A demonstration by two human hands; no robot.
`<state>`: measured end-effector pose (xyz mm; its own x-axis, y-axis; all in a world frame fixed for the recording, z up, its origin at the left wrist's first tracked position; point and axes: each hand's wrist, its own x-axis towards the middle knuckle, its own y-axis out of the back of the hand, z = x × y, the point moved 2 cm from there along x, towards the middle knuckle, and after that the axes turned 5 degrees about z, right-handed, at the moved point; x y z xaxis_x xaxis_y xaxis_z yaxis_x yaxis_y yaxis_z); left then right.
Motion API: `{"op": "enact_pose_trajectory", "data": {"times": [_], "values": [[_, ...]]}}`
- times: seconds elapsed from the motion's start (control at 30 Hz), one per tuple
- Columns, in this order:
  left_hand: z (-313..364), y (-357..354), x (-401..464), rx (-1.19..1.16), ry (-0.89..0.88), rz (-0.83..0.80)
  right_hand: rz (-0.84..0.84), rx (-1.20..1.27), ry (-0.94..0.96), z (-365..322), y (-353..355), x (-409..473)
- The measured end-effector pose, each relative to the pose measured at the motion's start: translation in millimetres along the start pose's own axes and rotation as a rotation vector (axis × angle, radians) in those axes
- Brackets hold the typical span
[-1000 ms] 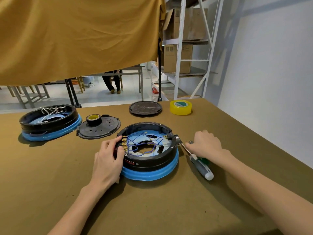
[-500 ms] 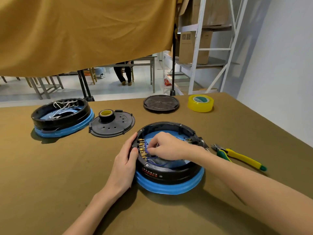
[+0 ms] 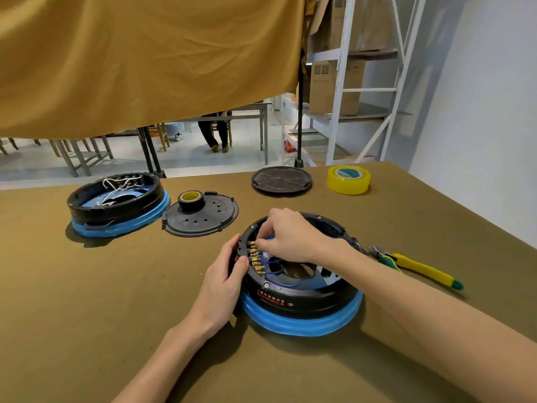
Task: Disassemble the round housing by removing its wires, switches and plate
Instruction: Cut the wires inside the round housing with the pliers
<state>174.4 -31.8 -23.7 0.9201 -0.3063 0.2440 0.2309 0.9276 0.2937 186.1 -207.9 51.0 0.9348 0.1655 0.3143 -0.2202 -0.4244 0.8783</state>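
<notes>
My left hand grips the rim of the round housing on the tabletop, while my right hand pinches a blue wire at the brass terminals inside it — thin, floppy stuff, probably best pulled by its connector.

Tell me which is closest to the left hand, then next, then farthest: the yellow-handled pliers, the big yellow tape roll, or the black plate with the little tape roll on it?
From the left hand:
1. Black plate, just behind it.
2. Pliers, off to the right.
3. Yellow tape roll, far back right.
</notes>
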Motion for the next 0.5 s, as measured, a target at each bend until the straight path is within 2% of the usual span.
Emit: {"op": "enact_pose_trajectory", "data": {"times": [0.1,0.23,0.33,0.5], "values": [[1.7,-1.6,-0.9,0.068,-0.007,0.001,-0.062,0.145,-0.058,2.3,2.6,4.4],[2.3,-3.1,0.9,0.145,-0.015,-0.010,0.018,0.275,-0.092,11.6,-4.3,-2.5],[3.6,-5.4,2.1,0.131,-0.011,-0.023,0.098,0.279,-0.085,18.0,-7.5,-6.1],[2.9,-6.7,1.1,0.140,-0.008,-0.037,0.116,0.284,-0.089,20.1,-7.8,-4.7]]}}
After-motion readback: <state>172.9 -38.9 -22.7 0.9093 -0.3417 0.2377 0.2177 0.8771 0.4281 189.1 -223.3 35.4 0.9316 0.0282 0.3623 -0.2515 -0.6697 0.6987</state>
